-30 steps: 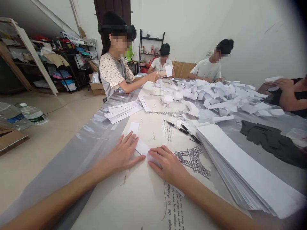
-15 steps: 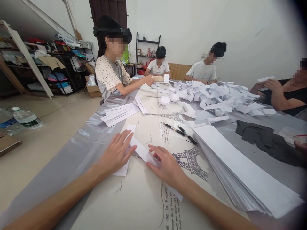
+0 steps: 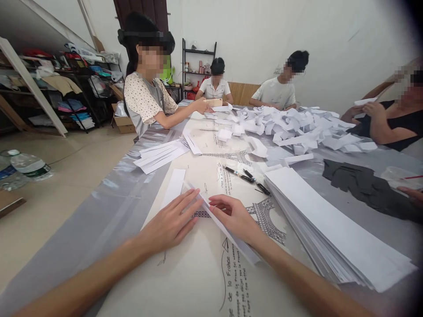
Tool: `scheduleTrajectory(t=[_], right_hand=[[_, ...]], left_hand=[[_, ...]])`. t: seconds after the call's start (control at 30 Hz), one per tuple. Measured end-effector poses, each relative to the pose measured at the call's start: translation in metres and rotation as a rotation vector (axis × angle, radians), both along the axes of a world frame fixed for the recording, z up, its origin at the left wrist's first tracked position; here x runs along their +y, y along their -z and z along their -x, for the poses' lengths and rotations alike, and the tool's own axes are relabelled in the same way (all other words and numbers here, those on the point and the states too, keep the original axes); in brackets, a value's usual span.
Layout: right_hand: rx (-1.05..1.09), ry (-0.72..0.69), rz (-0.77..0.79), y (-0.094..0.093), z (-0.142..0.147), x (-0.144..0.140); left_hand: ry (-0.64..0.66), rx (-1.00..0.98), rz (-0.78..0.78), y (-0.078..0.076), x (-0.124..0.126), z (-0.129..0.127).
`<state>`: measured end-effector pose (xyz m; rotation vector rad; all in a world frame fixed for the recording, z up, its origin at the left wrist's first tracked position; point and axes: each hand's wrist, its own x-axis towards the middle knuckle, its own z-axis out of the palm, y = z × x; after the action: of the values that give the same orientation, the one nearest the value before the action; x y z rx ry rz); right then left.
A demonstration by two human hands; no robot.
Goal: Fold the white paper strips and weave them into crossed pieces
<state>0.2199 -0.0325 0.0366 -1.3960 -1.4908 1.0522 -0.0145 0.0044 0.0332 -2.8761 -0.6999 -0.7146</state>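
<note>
The left hand [image 3: 178,219] lies over the bench [image 3: 110,207] with its fingers nearly straight and the thumb set apart; its fingertips touch a folded white paper strip [image 3: 239,245] without closing round it. The right hand [image 3: 234,215] is bent in, thumb and fingers nearly together in a narrow grip on the edge of that strip, which slants between the two hands over the printed cover [image 3: 148,281]. A second strip [image 3: 175,185] lies flat just beyond the left hand.

To the right of the right hand is a thick stack of long white paper [image 3: 333,224], with pens [image 3: 239,175] near its far end. A loose heap of folded paper [image 3: 287,125] spreads across the far bench.

At the right edge, a clear plastic tub [image 3: 391,176] sits by a dark cloth [image 3: 360,187], a thin red item [image 3: 413,177] across it; its contents are too unclear to tell. On the floor at left, a clear bottle [image 3: 31,165] has a white cap on; its fill level cannot be made out. Behind, an open cardboard box [image 3: 125,127] has a white plastic bag [image 3: 119,108] in its mouth.
</note>
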Motion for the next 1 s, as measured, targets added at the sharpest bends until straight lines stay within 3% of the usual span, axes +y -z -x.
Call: scheduleTrajectory(t=[0.2, 0.43, 0.63, 0.8, 1.0], right_hand=[[-0.048, -0.014, -0.065, 0.007, -0.003, 0.002], [-0.39, -0.05, -0.24, 0.013, -0.009, 0.001], [-0.572, -0.091, -0.353, 0.02, -0.015, 0.007], [-0.712, -0.093, -0.442, 0.025, -0.011, 0.005], [-0.775, -0.087, -0.469, 0.025, -0.005, 0.002]], left_hand=[[0.01, -0.026, 0.024, 0.001, 0.004, 0.003], [-0.005, 0.061, 0.108, 0.002, 0.004, -0.002], [-0.008, -0.034, 0.197, 0.011, 0.009, -0.003], [0.007, -0.011, 0.162, 0.013, 0.015, -0.007], [-0.081, 0.097, 0.09, 0.008, 0.018, -0.014]])
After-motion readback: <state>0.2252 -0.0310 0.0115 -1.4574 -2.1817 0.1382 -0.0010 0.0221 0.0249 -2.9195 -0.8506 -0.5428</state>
